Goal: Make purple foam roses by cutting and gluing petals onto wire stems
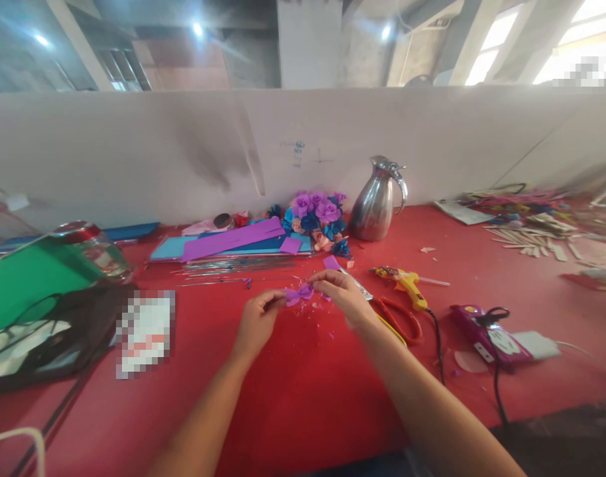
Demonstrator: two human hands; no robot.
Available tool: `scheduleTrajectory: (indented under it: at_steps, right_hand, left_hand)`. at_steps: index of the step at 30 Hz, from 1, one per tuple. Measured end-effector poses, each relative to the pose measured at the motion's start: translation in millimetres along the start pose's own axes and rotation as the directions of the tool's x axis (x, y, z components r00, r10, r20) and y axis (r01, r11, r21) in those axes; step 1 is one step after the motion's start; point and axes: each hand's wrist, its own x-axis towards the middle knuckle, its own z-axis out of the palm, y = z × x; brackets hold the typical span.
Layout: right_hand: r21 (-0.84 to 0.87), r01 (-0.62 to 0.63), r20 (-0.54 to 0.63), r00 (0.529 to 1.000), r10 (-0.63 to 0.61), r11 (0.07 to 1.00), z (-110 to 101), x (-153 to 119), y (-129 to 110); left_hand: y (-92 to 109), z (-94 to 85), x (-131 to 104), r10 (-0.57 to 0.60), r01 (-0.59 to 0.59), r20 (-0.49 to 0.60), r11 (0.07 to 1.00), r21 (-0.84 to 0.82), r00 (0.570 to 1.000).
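Note:
A small purple paper piece (300,294), pinched in at its middle like a bow, is stretched between my two hands above the red table (303,397). My left hand (260,315) grips its left end between thumb and fingers. At the opposite end, my right hand (339,295) has thumb and fingertips closed on the paper. Small scraps (319,310) lie beneath the piece. Just beyond my right hand sits a purple paper square (331,263). Red-handled scissors (400,319) lie partly hidden by my right forearm.
Behind are purple paper strips (233,238), thin wires (233,268), paper flowers (315,215) and a metal jug (377,202). To the right lie a yellow glue gun (407,286), a corded purple power strip (489,334) and wooden sticks (536,242). A jar (97,252) and dark bag (79,331) are left.

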Motion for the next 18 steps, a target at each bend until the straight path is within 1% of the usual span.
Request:
scheduleTrajectory:
  at_steps: [3, 5, 7, 9, 13, 18]
  right_hand:
    - [0.012, 0.018, 0.038, 0.999, -0.019, 1.0, 0.1, -1.6, -0.3]
    - [0.022, 0.056, 0.045, 0.997, -0.057, 0.998, 1.1, -2.9, 1.0]
    - [0.023, 0.087, 0.056, 0.995, -0.088, 0.996, 2.8, -4.0, 3.0]
    - [0.007, 0.093, 0.072, 0.993, -0.093, 0.996, 5.1, -4.6, 5.1]
    - [-0.022, 0.08, 0.058, 0.995, -0.079, 0.997, 9.1, -4.7, 7.1]
    - [0.002, 0.039, 0.042, 0.998, -0.04, 0.999, 10.4, -5.8, 3.8]
  left_hand:
    - [2.7, 0.0, 0.1, -0.077, 0.078, 0.016, 0.994, -0.082, 0.997]
    - [3.9, -0.3, 0.1, -0.109, 0.109, 0.01, 0.988, -0.113, 0.994]
    - [4.7, -0.5, -0.3, -0.116, 0.115, -0.003, 0.985, -0.13, 0.993]
    - [5.4, -0.4, -0.9, -0.11, 0.107, -0.017, 0.985, -0.135, 0.994]
    - [7.7, 0.8, -2.4, -0.108, 0.102, -0.043, 0.987, -0.124, 0.993]
    - [11.6, 2.0, -3.1, -0.14, 0.133, -0.033, 0.978, -0.158, 0.99]
